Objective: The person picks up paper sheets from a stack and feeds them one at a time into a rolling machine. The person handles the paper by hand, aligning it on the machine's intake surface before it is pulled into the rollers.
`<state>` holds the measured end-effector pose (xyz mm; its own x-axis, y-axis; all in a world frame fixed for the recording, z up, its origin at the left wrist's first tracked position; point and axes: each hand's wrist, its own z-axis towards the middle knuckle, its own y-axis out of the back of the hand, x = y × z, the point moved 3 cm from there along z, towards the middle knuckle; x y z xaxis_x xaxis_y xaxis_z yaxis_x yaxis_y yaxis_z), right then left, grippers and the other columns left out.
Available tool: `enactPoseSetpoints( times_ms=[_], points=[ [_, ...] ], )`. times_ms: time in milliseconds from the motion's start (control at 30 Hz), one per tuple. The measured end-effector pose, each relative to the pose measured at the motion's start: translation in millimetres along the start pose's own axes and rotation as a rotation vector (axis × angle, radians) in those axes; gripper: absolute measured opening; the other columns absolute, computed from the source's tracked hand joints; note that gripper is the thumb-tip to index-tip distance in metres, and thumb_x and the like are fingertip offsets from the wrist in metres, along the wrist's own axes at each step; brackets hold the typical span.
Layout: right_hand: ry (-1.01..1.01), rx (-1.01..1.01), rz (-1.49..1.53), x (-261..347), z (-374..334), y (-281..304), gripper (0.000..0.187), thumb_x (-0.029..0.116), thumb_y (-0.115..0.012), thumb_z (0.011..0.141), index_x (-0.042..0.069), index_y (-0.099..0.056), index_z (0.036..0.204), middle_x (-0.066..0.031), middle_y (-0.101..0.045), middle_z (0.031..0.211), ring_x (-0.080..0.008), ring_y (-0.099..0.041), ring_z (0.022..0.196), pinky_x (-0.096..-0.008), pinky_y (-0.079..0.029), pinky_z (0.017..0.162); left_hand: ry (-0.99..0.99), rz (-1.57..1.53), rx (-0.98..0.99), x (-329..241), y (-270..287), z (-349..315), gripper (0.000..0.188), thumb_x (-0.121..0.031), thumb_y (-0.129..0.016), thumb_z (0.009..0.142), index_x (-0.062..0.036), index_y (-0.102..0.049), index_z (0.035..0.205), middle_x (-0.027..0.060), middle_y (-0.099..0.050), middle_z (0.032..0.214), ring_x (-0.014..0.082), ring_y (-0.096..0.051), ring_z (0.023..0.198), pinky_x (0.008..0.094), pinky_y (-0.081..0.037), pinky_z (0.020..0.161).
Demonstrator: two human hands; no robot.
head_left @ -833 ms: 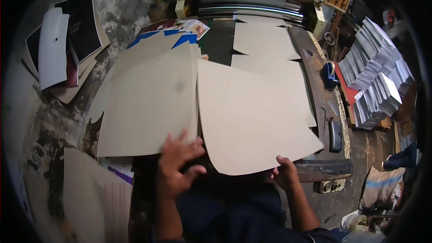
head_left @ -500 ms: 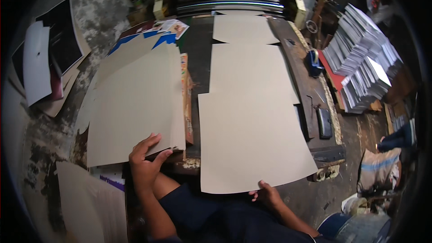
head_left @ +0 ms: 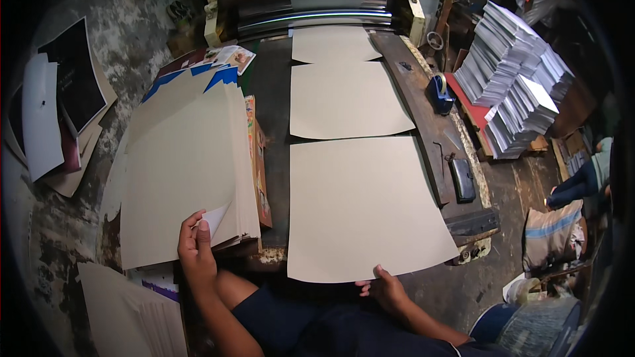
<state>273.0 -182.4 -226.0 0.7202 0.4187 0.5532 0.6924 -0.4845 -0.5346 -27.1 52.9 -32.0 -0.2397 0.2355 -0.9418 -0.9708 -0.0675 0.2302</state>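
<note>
My left hand (head_left: 197, 241) pinches the near right corner of the top beige cardboard sheet on a tall stack (head_left: 178, 178). That corner is curled up and shows its white underside (head_left: 215, 217). My right hand (head_left: 387, 289) grips the near edge of another beige sheet (head_left: 364, 211), thumb on top and fingers beneath. This sheet lies on the dark machine table, bowing slightly. Beyond it, a second sheet (head_left: 347, 99) and a third sheet (head_left: 334, 45) lie in line, the farthest at the shiny rollers (head_left: 314, 18).
A wooden guide board (head_left: 423, 125) runs along the table's right side, with a blue tape dispenser (head_left: 440, 92) and a black case (head_left: 462, 180). White paper stacks (head_left: 503, 59) stand farther right. Another sheet pile (head_left: 129, 311) sits at lower left. Someone in dark trousers (head_left: 574, 187) is at far right.
My left hand has lifted and curled the stack's top corner. The sheets ahead have advanced toward the rollers, and a narrow gap shows before the sheet in my right hand.
</note>
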Motion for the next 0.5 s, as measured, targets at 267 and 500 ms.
enactPoseSetpoints(
  times_ms=[267,500],
  points=[
    [0.111,0.0,0.089,36.0,37.5,-14.9,0.055,0.048,-0.038,0.1,-0.004,-0.045,0.118,-0.0227,-0.063,0.103,-0.0233,-0.059,0.082,-0.0394,-0.05,0.079,-0.139,0.288,-0.231,0.4,-15.5,-9.1,0.028,-0.025,-0.053,0.1,0.0023,-0.061,0.103,0.0027,-0.056,0.075,0.0105,-0.049,0.073,0.0259,-0.042,0.068],
    [0.295,-0.07,0.186,31.5,72.0,-17.5,0.047,0.043,-0.041,0.1,0.006,-0.036,0.129,-0.0184,-0.064,0.108,-0.0214,-0.06,0.079,-0.0405,-0.052,0.075,0.018,0.126,-0.322,-1.3,-4.2,-7.0,0.042,-0.033,-0.051,0.101,0.0063,-0.064,0.091,0.0096,-0.065,0.077,0.0167,-0.057,0.075,0.0302,-0.047,0.076]
  ],
)
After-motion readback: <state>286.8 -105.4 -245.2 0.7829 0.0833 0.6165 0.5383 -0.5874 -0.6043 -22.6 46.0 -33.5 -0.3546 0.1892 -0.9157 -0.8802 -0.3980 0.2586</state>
